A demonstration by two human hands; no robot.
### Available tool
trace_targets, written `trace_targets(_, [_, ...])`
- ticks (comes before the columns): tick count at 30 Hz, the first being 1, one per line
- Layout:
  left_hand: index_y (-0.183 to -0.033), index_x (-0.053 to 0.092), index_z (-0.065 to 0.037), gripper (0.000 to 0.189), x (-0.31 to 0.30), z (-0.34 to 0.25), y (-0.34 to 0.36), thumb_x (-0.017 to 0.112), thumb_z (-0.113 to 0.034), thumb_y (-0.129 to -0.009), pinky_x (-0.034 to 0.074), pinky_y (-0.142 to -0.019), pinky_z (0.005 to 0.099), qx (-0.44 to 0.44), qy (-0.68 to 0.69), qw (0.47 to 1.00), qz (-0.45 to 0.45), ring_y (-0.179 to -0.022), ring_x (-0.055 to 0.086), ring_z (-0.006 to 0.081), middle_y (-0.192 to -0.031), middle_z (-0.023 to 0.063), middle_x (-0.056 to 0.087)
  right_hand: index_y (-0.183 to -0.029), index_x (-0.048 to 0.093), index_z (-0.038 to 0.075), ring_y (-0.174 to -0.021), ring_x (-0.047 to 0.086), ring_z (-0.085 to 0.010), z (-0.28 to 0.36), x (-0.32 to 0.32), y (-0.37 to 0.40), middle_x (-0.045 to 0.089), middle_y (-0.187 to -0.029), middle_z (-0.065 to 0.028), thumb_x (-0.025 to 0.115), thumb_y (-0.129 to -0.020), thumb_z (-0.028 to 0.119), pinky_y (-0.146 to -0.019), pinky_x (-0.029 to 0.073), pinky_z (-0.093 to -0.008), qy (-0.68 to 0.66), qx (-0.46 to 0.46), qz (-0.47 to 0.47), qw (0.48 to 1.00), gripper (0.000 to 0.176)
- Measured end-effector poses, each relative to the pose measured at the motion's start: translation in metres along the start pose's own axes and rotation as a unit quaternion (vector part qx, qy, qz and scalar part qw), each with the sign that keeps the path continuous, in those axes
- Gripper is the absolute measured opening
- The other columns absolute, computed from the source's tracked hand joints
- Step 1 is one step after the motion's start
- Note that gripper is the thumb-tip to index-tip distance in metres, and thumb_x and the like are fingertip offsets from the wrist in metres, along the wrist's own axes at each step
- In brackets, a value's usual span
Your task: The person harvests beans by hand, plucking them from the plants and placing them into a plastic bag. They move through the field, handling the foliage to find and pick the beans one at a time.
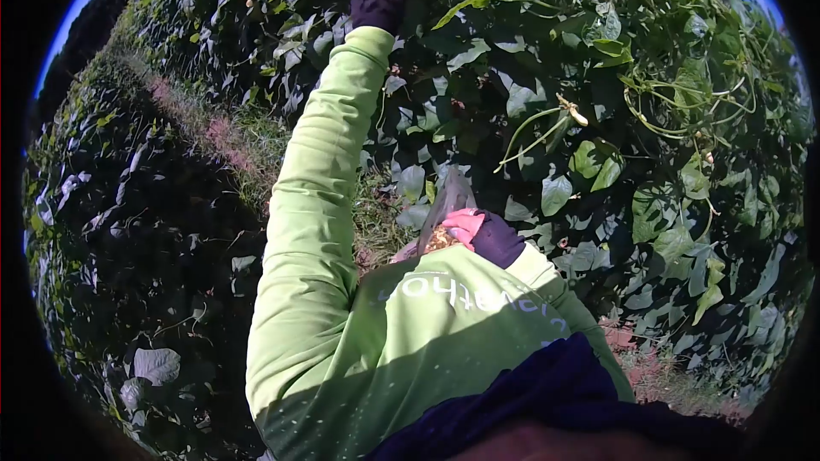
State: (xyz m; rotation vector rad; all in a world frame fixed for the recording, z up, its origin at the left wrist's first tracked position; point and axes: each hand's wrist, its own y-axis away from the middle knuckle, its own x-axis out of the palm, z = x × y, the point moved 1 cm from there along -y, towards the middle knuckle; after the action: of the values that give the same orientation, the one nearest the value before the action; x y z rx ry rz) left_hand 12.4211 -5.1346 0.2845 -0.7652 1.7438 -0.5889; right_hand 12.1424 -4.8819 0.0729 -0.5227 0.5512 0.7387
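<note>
My left hand [380, 0], in a dark fingerless glove, reaches up into the leafy vines [504, 60] at the top of the head view. Its fingers are mostly lost among the leaves, so what they touch is hidden. Close to my belly, my right hand [478, 232], gloved the same way, is closed at the mouth of a clear plastic bag [453, 194]. Small yellow-brown pieces [440, 241] show inside the bag below the fingers. To the right, a pale flower [574, 111] hangs on the vines beside thin green pods [531, 138].
A wall of climbing foliage fills the front and right. Curling green stems [683, 124] stick out at the upper right. Another shaded leafy row [128, 230] stands on the left, with a strip of grass and reddish soil [224, 138] between the rows.
</note>
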Motion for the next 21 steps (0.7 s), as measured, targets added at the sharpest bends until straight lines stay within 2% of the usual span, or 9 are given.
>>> trace_targets(4, [-0.110, 0.068, -0.007, 0.043, 0.015, 0.003, -0.040, 0.061, -0.040, -0.085, 0.052, -0.080, 0.0362, 0.035, -0.040, 0.997, 0.054, -0.091, 0.067, 0.0292, -0.096, 0.0149, 0.070, -0.106, 0.066, 0.001, -0.102, 0.061, -0.0304, 0.006, 0.010, -0.017, 0.066, -0.101, -0.0160, 0.056, -0.088, 0.008, -0.089, 0.050, -0.0387, 0.021, 0.005, -0.045, 0.999, 0.022])
trace_targets(7, [-0.108, 0.069, -0.007, 0.042, 0.025, 0.013, -0.059, 0.060, -0.041, -0.085, 0.052, -0.079, 0.0372, 0.049, -0.047, 0.994, 0.080, -0.090, 0.067, 0.0300, -0.095, 0.0151, 0.070, -0.104, 0.065, 0.001, -0.098, 0.062, -0.0313, 0.009, 0.016, -0.029, 0.066, -0.100, -0.0155, 0.056, -0.089, 0.009, -0.085, 0.051, -0.0390, 0.065, 0.007, -0.027, 0.998, 0.020])
trace_targets(10, [-0.106, 0.070, -0.008, 0.041, 0.030, 0.023, -0.072, 0.059, -0.041, -0.085, 0.052, -0.077, 0.0382, 0.063, -0.042, 0.993, 0.092, -0.089, 0.067, 0.0308, -0.093, 0.0154, 0.070, -0.103, 0.065, 0.001, -0.092, 0.063, -0.0317, 0.018, 0.023, -0.040, 0.065, -0.098, -0.0150, 0.056, -0.089, 0.009, -0.081, 0.051, -0.0395, 0.034, 0.031, -0.040, 0.998, 0.018])
trace_targets(13, [-0.104, 0.070, -0.008, 0.041, 0.028, 0.035, -0.078, 0.058, -0.041, -0.085, 0.052, -0.076, 0.0392, 0.085, -0.028, 0.992, 0.092, -0.088, 0.066, 0.0317, -0.092, 0.0156, 0.069, -0.102, 0.065, 0.000, -0.081, 0.063, -0.0277, 0.022, 0.031, -0.052, 0.064, -0.093, -0.0141, 0.056, -0.091, 0.011, -0.073, 0.052, -0.0369, 0.009, 0.025, -0.059, 0.998, 0.018])
trace_targets(15, [-0.103, 0.070, -0.008, 0.040, 0.022, 0.040, -0.079, 0.058, -0.042, -0.085, 0.052, -0.075, 0.0399, 0.123, -0.040, 0.989, 0.072, -0.087, 0.066, 0.0322, -0.091, 0.0157, 0.069, -0.103, 0.065, 0.000, -0.080, 0.063, -0.0265, 0.023, 0.037, -0.060, 0.064, -0.093, -0.0138, 0.056, -0.091, 0.011, -0.071, 0.051, -0.0363, 0.013, 0.026, -0.065, 0.997, 0.018])
trace_targets(16, [-0.093, 0.070, -0.011, 0.028, 0.008, 0.038, -0.072, 0.055, -0.033, -0.086, 0.052, -0.068, 0.0442, 0.175, -0.077, 0.981, 0.028, -0.079, 0.066, 0.0342, -0.087, 0.0156, 0.069, -0.103, 0.065, 0.000, -0.078, 0.063, -0.0254, 0.026, 0.038, -0.066, 0.064, -0.092, -0.0135, 0.056, -0.091, 0.010, -0.069, 0.051, -0.0356, 0.017, 0.020, -0.063, 0.998, 0.019])
trace_targets(17, [-0.093, 0.070, -0.011, 0.028, -0.004, 0.037, -0.069, 0.055, -0.033, -0.086, 0.052, -0.068, 0.0442, 0.178, -0.074, 0.981, 0.031, -0.079, 0.066, 0.0342, -0.087, 0.0156, 0.069, -0.105, 0.065, -0.001, -0.077, 0.063, -0.0251, 0.028, 0.039, -0.071, 0.064, -0.092, -0.0140, 0.056, -0.091, 0.011, -0.069, 0.050, -0.0350, -0.065, 0.107, -0.014, 0.992, 0.020])
trace_targets(18, [-0.091, 0.070, -0.011, 0.026, -0.014, 0.039, -0.068, 0.054, -0.032, -0.086, 0.052, -0.066, 0.0439, 0.217, -0.059, 0.974, 0.022, -0.078, 0.066, 0.0340, -0.086, 0.0154, 0.068, -0.105, 0.065, -0.001, -0.077, 0.063, -0.0251, 0.034, 0.036, -0.076, 0.064, -0.092, -0.0140, 0.056, -0.091, 0.011, -0.069, 0.050, -0.0350, -0.066, 0.108, -0.015, 0.992, 0.020])
trace_targets(21, [-0.085, 0.069, -0.012, 0.023, -0.039, 0.054, -0.063, 0.053, -0.028, -0.087, 0.052, -0.063, 0.0428, 0.323, -0.019, 0.946, -0.005, -0.073, 0.066, 0.0333, -0.082, 0.0149, 0.068, -0.106, 0.065, -0.001, -0.081, 0.063, -0.0277, 0.040, 0.032, -0.093, 0.064, -0.093, -0.0156, 0.058, -0.090, 0.014, -0.075, 0.050, -0.0353, 0.043, 0.007, -0.042, 0.998, 0.023])
